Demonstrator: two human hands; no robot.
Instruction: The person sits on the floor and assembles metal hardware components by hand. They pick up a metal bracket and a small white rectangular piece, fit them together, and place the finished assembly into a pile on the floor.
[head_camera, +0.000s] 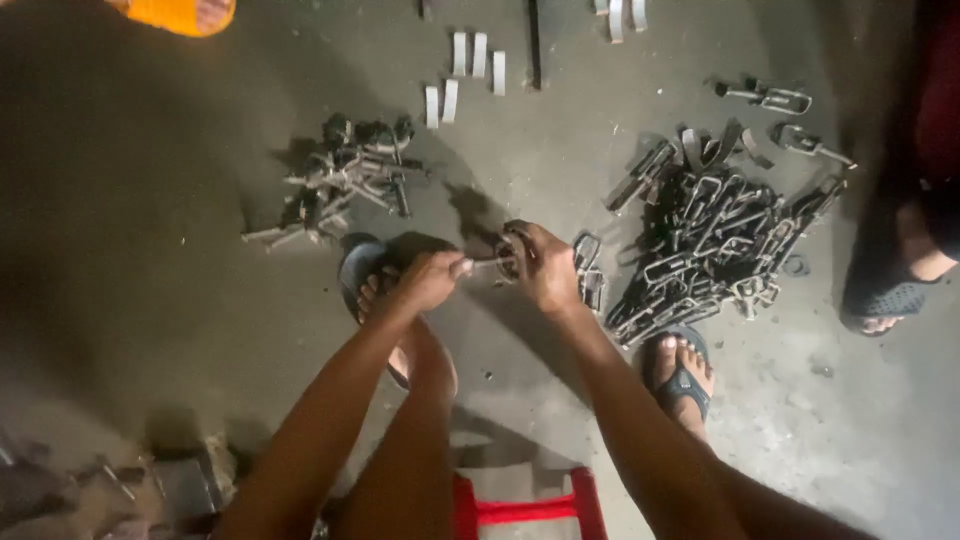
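Both hands working one small metal part over a concrete floor, piles of the same stuff either side.

The left hand is pinched tight on a thin metal pin, and the right hand is wrapped around a round metal clamp that the pin meets, held just above the floor between the feet. Fingers cover most of the clamp, so its exact shape is hard to call. The big pile of metal loops sits just right of the hands, a smaller heap behind left. A red stool is cut off at the bottom edge, and the dark clutter at bottom left is too blurry to name.
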